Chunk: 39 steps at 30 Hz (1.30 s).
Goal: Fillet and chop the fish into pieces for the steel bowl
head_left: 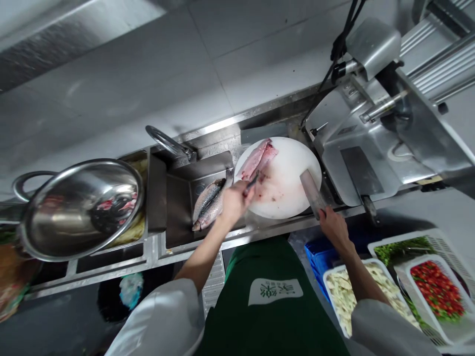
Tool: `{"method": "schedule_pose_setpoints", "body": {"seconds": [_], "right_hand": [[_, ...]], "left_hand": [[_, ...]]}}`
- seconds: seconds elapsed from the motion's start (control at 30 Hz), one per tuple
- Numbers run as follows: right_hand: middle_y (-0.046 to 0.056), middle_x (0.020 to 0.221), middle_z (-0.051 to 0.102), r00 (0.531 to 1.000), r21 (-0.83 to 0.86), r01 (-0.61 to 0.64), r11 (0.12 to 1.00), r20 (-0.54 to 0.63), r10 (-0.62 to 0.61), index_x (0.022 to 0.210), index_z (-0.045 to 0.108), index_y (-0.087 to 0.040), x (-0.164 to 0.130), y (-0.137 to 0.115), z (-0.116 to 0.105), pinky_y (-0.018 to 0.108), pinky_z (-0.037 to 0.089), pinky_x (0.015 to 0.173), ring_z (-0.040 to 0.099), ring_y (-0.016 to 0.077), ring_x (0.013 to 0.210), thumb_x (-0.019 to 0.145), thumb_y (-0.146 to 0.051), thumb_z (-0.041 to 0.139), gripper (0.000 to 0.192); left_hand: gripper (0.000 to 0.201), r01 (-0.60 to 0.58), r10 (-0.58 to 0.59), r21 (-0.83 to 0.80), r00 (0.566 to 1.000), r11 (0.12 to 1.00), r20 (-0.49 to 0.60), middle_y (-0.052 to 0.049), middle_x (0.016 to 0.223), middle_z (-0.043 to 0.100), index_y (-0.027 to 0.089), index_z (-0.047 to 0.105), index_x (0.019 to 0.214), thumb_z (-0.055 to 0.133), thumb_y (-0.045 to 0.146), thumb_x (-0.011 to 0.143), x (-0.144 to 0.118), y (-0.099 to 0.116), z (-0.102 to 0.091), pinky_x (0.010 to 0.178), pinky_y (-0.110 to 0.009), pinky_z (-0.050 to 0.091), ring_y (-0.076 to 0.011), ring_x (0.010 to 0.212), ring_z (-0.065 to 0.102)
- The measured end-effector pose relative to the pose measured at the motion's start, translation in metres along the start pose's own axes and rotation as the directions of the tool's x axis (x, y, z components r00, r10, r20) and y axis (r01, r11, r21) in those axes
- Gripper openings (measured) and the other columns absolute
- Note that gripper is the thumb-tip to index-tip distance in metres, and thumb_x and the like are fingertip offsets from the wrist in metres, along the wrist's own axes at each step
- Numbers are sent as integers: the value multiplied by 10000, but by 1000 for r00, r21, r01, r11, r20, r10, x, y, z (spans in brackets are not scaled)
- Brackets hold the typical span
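Fish work at round white cutting board [293,163].
Left hand [233,201] closed on fillet [259,159] end, board's 10 o'clock; right hand [333,226] gripping cleaver [311,192], blade at 4 o'clock. Whole fish [208,203] in sink [178,207], 9 o'clock.

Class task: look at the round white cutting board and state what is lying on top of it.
On the cutting board lie a pink fish fillet, small red scraps and the cleaver blade. The left hand covers the fillet's near end.

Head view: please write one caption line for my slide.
Right hand grips a cleaver on a round white board; left hand touches the fish fillet.
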State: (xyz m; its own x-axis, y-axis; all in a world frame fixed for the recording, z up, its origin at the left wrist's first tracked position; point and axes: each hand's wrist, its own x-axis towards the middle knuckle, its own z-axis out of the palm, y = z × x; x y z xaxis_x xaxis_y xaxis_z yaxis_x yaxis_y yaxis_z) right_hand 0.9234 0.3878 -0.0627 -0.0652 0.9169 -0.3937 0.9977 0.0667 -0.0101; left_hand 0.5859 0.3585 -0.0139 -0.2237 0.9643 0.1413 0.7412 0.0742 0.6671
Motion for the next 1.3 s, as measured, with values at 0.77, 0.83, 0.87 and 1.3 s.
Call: {"method": "schedule_pose_setpoints", "body": {"seconds": [0.77,0.83,0.87,1.3], "right_hand": [[181,941,786,847,-179,512,840,268,-459,1262,614,-150,6,-5,-43,336,503,746,780,324,925,1112,-304,327,358],[180,937,786,811,-195,569,799,297,-504,1278,606,-148,13,-11,-46,333,498,757,780,318,929,1113,-302,320,364],[183,933,785,798,-213,588,780,311,-517,1279,606,-145,17,-13,-47,333,495,761,779,319,934,1113,-300,317,367],[164,914,795,691,-328,722,609,374,-618,1168,640,-146,66,-17,-54,299,462,687,784,295,891,1111,-302,362,324]], "left_hand": [[326,12,-138,340,927,940,348,-177,1337,613,216,711,1176,663,445,948,-13,-85,79,1075,-591,392,-397,1269,483],[306,95,-184,302,942,949,281,-166,1262,630,211,713,1119,649,463,958,-29,-85,81,1048,-559,409,-379,1221,499],[295,143,-210,268,948,953,240,-158,1220,636,207,713,1081,658,467,953,-37,-85,82,1038,-547,416,-371,1201,508],[405,356,-792,-905,609,231,38,46,728,591,189,577,910,888,274,664,-75,-91,117,571,-241,538,-88,587,571]]}}
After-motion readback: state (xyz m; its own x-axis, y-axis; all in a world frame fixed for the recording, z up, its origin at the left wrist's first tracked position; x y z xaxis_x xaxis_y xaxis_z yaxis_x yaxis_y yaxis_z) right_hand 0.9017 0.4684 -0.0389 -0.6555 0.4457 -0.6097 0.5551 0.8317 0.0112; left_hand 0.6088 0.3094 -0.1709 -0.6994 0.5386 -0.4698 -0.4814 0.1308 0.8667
